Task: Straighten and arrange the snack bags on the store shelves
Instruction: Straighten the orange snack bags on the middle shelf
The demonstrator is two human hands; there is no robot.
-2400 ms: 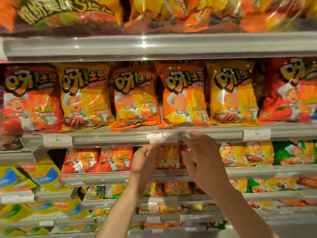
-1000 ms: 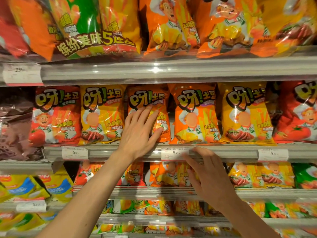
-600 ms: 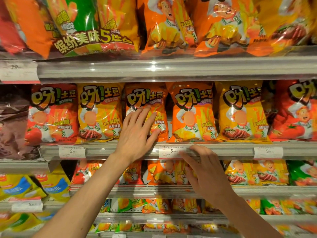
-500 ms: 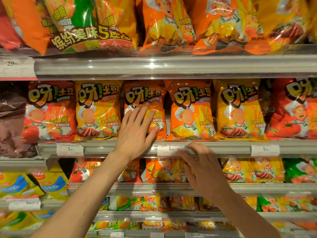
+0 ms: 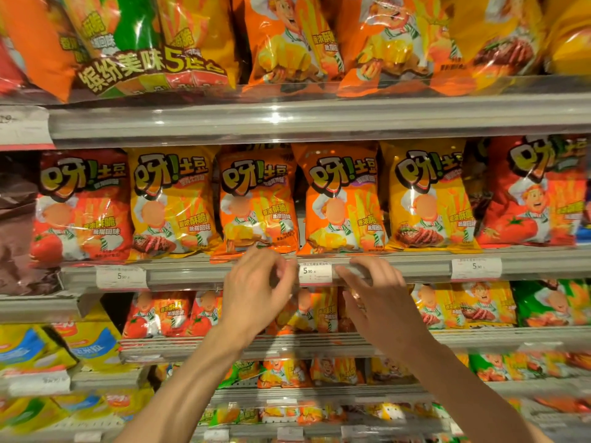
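A row of upright snack bags fills the middle shelf: a red one (image 5: 83,206), a yellow one (image 5: 171,199), an orange one (image 5: 257,203), a second orange one (image 5: 342,199), another yellow one (image 5: 427,196) and a red one (image 5: 537,193). My left hand (image 5: 256,289) hovers just below the first orange bag, fingers loosely curled and holding nothing. My right hand (image 5: 377,298) rests with its fingertips on the shelf's front rail (image 5: 415,266), beside a price tag (image 5: 315,271). Both hands cover part of the smaller bags (image 5: 316,310) on the shelf below.
Big orange and yellow bags (image 5: 287,39) stand on the upper shelf behind a clear lip (image 5: 319,116). Lower shelves hold more small bags (image 5: 284,372). Blue and yellow bags (image 5: 48,346) and dark brown bags (image 5: 16,231) lie on the left.
My left hand has dropped off the face of the orange bag to just below its bottom edge and curled its fingers. My right hand stays on the shelf rail.
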